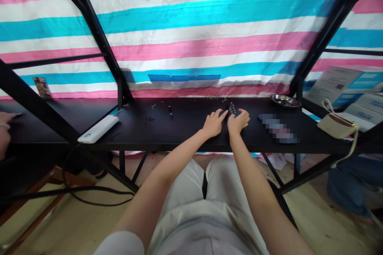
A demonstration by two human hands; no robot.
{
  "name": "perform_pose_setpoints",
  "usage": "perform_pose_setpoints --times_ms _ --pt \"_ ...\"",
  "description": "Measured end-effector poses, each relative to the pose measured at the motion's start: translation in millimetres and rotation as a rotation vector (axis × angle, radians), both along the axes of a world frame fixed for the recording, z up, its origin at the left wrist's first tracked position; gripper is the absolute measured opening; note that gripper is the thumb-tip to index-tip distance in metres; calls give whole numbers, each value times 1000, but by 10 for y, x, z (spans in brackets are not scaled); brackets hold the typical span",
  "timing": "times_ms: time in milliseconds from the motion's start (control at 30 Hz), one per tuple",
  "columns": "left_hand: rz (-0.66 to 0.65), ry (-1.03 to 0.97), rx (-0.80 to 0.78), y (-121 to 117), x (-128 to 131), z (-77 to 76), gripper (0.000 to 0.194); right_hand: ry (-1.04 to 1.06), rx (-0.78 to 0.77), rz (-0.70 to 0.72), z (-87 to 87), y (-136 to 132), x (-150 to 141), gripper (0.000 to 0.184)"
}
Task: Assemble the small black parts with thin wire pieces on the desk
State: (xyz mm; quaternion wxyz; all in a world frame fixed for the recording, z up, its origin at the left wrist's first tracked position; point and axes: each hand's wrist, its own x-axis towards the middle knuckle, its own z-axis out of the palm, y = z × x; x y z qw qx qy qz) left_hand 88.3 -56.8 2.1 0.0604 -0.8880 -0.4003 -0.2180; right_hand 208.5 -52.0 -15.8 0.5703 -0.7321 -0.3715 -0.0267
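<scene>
My left hand (214,124) and my right hand (238,121) rest close together on the black tabletop (185,135), fingers spread and palms down. Just beyond my fingertips stands a small cluster of dark, metal-tipped pieces (231,108), and my left forefinger reaches to its edge. Neither hand visibly holds anything. Farther left lie a short black rod (170,111) and small wire scraps (153,106). A pixelated, blurred strip (278,128) lies to the right of my right hand, and what it is cannot be told.
A round steel dish (285,101) sits at the back right, beside a beige pouch (336,125). A white power bank (98,128) with a dark cable lies at the left. Another person's hand (4,127) enters at the left edge. Black frame struts (89,20) cross the view.
</scene>
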Motion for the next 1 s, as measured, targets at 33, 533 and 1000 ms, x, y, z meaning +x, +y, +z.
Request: perform_pose_setpoints --times_ms 33,533,1000 --pt "15 1 -20 20 48 -12 68 -8 -15 16 -8 2 -5 35" --pt "41 -34 66 176 223 -70 30 -33 -37 -47 -133 80 58 20" --pt "64 -258 89 251 -493 -7 16 26 -86 -6 -18 38 29 17"
